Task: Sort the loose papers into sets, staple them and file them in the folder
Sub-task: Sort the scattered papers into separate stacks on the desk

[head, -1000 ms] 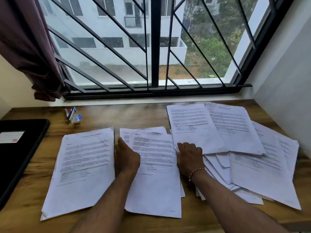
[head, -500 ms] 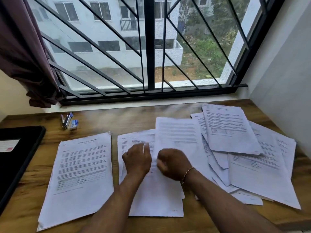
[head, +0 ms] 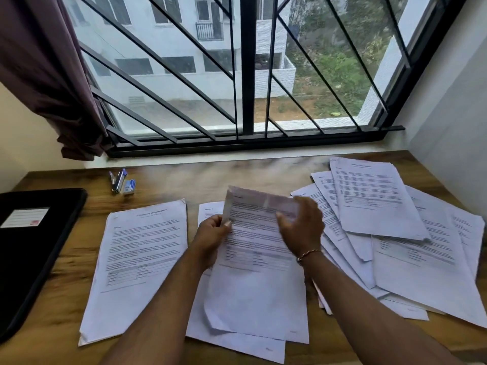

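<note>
A printed sheet (head: 257, 259) is raised over the middle pile (head: 237, 341), its top edge curling towards me. My left hand (head: 210, 238) pinches its left edge. My right hand (head: 303, 227) is at its upper right, fingers spread and blurred; I cannot tell if it grips the sheet. One sorted set (head: 137, 264) lies flat on the left. A loose heap of overlapping papers (head: 395, 233) covers the right side. The black folder (head: 31, 248) lies shut at the far left. A small stapler (head: 118, 180) and a staple box (head: 129, 186) sit near the window sill.
The wooden desk (head: 60, 306) ends at a wall on the right and a barred window at the back. A dark curtain (head: 47, 75) hangs at the upper left. Bare wood shows between the stapler and the right heap.
My right hand dragged a sheet from the right heap over to the middle pile. Both hands then lifted it off the desk, and the camera tilted slightly.
</note>
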